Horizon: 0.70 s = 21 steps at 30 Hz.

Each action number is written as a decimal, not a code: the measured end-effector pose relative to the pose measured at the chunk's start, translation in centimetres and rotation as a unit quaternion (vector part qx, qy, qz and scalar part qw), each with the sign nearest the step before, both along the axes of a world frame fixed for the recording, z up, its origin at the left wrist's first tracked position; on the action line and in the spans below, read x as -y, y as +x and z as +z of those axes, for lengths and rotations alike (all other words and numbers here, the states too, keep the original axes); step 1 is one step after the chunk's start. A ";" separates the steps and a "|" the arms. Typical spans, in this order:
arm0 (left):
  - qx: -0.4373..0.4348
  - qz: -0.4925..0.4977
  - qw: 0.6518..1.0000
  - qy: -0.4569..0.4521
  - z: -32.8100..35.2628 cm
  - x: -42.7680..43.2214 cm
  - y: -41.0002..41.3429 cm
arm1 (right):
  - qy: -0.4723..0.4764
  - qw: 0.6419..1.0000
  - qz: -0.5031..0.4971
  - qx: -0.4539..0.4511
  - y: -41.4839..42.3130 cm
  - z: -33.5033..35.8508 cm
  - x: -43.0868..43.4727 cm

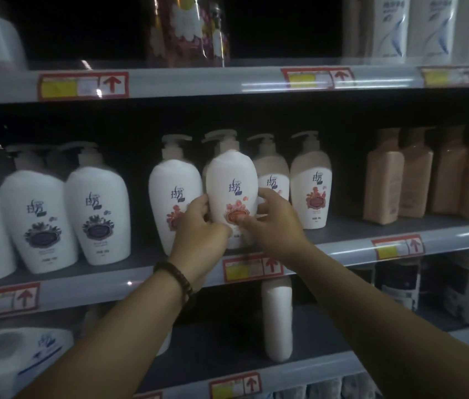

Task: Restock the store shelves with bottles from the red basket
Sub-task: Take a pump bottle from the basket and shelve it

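Both forearms rise from the bottom of the view toward the middle shelf (342, 249), with a beaded bracelet (175, 275) on the left wrist. At the grip, the left hand (198, 226) wraps the lower left flank of the white pump bottle (232, 182), fingers curled round it. The right hand (276, 223) clasps the lower right flank, thumb pressed on the red flower label (234, 216). Neither hand is nearer: the 2 meet the bottle at the same height, 1 on each side.

Its long axis stands upright, label facing out. It sits at the shelf's front edge, directly ahead of the grip, forward of the left neighbour (170, 191) and the right neighbour (273, 174). Whether its base touches the shelf I cannot tell, since the hands hide it. By my judgement, the coming move is a straight push back into the row, kept upright. No red basket is in view.
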State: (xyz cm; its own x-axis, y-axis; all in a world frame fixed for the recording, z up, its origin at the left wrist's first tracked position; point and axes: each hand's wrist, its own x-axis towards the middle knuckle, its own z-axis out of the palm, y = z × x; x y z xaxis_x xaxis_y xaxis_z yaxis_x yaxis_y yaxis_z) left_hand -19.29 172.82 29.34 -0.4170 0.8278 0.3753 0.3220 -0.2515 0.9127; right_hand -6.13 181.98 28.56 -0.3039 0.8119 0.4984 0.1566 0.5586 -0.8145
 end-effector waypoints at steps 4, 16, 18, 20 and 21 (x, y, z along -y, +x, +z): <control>-0.038 -0.008 0.999 -0.003 -0.8 0.1 -0.2 | 0.011 1.000 -0.015 0.023 -0.2 -0.2 -0.2; -0.114 0.011 0.993 -0.040 -0.5 0.4 0.6 | 0.029 0.996 -0.043 0.071 -0.5 0.3 0.6; -0.111 0.013 0.993 -0.045 -0.4 0.4 0.5 | 0.026 0.995 -0.053 0.077 -0.9 0.3 0.8; -0.110 0.010 0.993 -0.050 -0.2 0.5 0.4 | 0.020 0.995 -0.055 0.084 -1.2 0.5 0.9; -0.109 0.007 0.993 -0.053 -0.2 0.5 0.3 | 0.014 0.995 -0.053 0.089 -1.3 0.6 1.0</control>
